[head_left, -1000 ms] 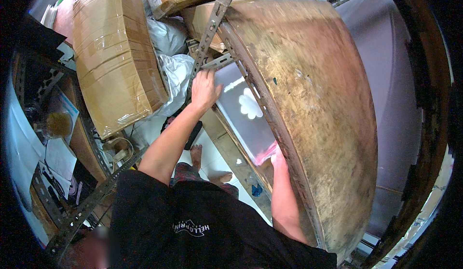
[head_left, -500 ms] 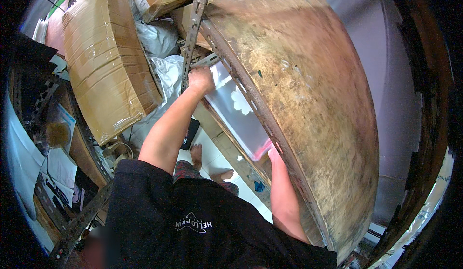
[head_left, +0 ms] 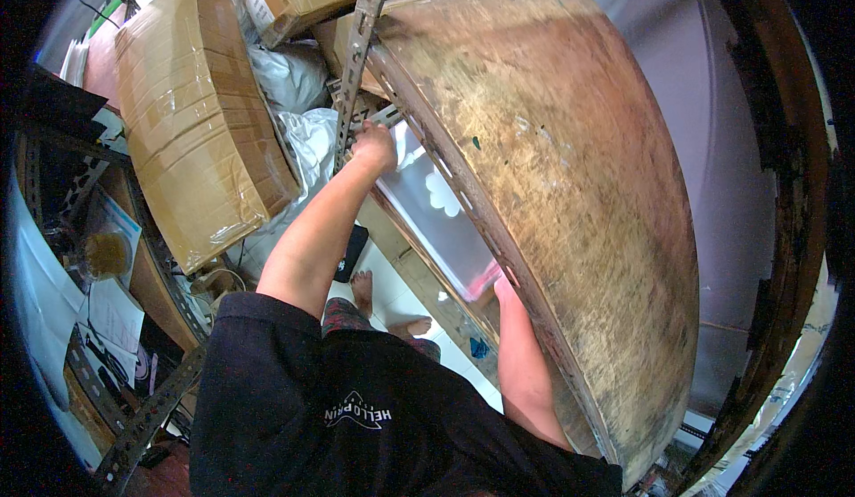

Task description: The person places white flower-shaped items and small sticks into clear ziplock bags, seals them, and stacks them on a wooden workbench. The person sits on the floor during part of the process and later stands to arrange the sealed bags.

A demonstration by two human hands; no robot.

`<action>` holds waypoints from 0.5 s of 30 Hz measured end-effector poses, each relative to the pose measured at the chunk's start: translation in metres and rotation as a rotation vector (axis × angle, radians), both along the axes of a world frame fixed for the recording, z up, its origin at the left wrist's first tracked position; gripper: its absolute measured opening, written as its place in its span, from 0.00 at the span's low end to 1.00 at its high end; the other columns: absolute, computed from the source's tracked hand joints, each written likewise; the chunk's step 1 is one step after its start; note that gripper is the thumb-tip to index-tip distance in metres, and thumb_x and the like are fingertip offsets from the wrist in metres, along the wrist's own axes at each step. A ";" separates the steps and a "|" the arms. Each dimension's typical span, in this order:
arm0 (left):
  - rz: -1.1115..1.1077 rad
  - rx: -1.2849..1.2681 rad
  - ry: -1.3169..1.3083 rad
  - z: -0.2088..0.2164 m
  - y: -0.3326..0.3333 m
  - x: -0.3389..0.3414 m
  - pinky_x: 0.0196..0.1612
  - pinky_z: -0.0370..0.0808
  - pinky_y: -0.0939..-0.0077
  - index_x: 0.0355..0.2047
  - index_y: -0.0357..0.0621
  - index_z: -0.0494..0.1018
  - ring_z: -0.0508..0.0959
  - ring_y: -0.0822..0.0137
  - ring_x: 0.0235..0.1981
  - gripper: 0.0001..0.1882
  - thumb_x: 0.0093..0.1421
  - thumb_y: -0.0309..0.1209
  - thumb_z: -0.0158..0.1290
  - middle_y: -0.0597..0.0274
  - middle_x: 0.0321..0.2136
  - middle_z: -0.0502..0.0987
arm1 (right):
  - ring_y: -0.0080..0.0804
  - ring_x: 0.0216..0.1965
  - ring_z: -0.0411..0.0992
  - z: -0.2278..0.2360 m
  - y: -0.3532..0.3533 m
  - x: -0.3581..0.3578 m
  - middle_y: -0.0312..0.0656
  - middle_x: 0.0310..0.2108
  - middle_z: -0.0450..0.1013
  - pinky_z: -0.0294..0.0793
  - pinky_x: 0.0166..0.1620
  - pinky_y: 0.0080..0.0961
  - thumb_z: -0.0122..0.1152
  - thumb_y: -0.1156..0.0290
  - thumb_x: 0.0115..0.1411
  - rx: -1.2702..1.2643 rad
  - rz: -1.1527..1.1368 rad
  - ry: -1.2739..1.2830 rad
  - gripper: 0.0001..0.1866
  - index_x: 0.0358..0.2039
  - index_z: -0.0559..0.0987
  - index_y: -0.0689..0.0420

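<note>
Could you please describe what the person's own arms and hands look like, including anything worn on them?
Both forearms are bare, with no gloves, watch or rings visible. The left hand shows in full; the right hand is mostly hidden under the wooden board. Short black T-shirt sleeves with small white chest lettering cover the upper arms.

A flat translucent white plastic bag (head_left: 445, 221) is seen just beneath the edge of the worn wooden shelf board (head_left: 570, 185), lying lengthwise along that edge. Its surface is smooth and glossy, with bright reflections near the middle. Its far end is gripped under the board, and its near end shows a pink patch.
</note>
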State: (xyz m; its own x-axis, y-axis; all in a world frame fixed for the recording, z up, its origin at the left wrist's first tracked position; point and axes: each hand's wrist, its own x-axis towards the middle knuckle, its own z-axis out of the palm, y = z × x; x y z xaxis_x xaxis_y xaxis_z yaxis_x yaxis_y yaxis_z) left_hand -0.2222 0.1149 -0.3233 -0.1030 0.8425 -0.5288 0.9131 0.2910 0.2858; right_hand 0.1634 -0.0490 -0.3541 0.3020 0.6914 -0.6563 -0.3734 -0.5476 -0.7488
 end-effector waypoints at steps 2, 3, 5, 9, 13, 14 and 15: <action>-0.058 0.052 0.034 -0.014 0.002 -0.007 0.59 0.68 0.59 0.54 0.34 0.66 0.63 0.46 0.61 0.32 0.49 0.33 0.61 0.43 0.62 0.55 | 0.28 0.47 0.70 0.001 0.004 -0.002 0.38 0.44 0.72 0.71 0.49 0.32 0.57 0.57 0.60 0.001 0.006 0.004 0.20 0.48 0.73 0.55; -0.093 0.119 0.067 -0.016 0.000 -0.009 0.59 0.69 0.60 0.52 0.34 0.68 0.65 0.47 0.60 0.33 0.48 0.35 0.63 0.42 0.61 0.59 | 0.28 0.47 0.70 0.002 0.005 -0.002 0.38 0.44 0.72 0.71 0.49 0.32 0.57 0.56 0.61 -0.001 0.008 0.005 0.20 0.48 0.73 0.55; -0.118 0.146 0.033 -0.016 0.002 -0.012 0.57 0.71 0.62 0.49 0.34 0.71 0.70 0.49 0.56 0.32 0.45 0.38 0.65 0.40 0.56 0.66 | 0.28 0.47 0.70 0.001 0.008 -0.003 0.39 0.44 0.72 0.71 0.49 0.32 0.57 0.56 0.61 0.005 0.007 0.006 0.21 0.49 0.72 0.55; -0.099 0.054 -0.246 0.003 0.017 -0.017 0.51 0.74 0.62 0.43 0.32 0.76 0.78 0.50 0.46 0.31 0.41 0.41 0.67 0.39 0.43 0.77 | 0.28 0.47 0.70 0.000 0.006 -0.002 0.39 0.45 0.71 0.71 0.49 0.32 0.56 0.56 0.61 -0.002 -0.003 0.011 0.21 0.49 0.72 0.55; -0.157 0.113 -0.361 -0.048 0.031 -0.038 0.41 0.78 0.62 0.44 0.43 0.78 0.81 0.51 0.38 0.27 0.47 0.47 0.63 0.45 0.40 0.79 | 0.28 0.47 0.70 0.001 0.011 -0.007 0.39 0.45 0.71 0.71 0.49 0.32 0.56 0.55 0.61 0.001 0.016 0.018 0.21 0.49 0.72 0.55; -0.058 0.027 -0.456 -0.050 0.031 -0.037 0.43 0.77 0.62 0.44 0.38 0.77 0.80 0.51 0.39 0.29 0.46 0.45 0.63 0.44 0.41 0.78 | 0.28 0.47 0.70 0.000 0.012 -0.008 0.39 0.45 0.71 0.71 0.49 0.32 0.56 0.55 0.61 -0.002 0.019 0.019 0.21 0.49 0.72 0.55; 0.016 -0.070 -0.558 -0.038 0.030 -0.024 0.45 0.76 0.62 0.45 0.34 0.76 0.79 0.52 0.41 0.30 0.45 0.43 0.63 0.43 0.43 0.78 | 0.28 0.47 0.70 -0.002 0.005 -0.001 0.39 0.45 0.71 0.71 0.49 0.32 0.56 0.55 0.61 -0.007 -0.011 0.015 0.21 0.49 0.72 0.55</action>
State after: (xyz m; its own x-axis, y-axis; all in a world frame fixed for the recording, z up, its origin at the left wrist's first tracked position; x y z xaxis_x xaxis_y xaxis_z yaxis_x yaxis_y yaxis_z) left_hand -0.2465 0.1452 -0.3618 0.1960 0.8038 -0.5617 0.6245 0.3393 0.7035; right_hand 0.1624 -0.0442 -0.3562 0.2998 0.6833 -0.6658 -0.3909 -0.5486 -0.7391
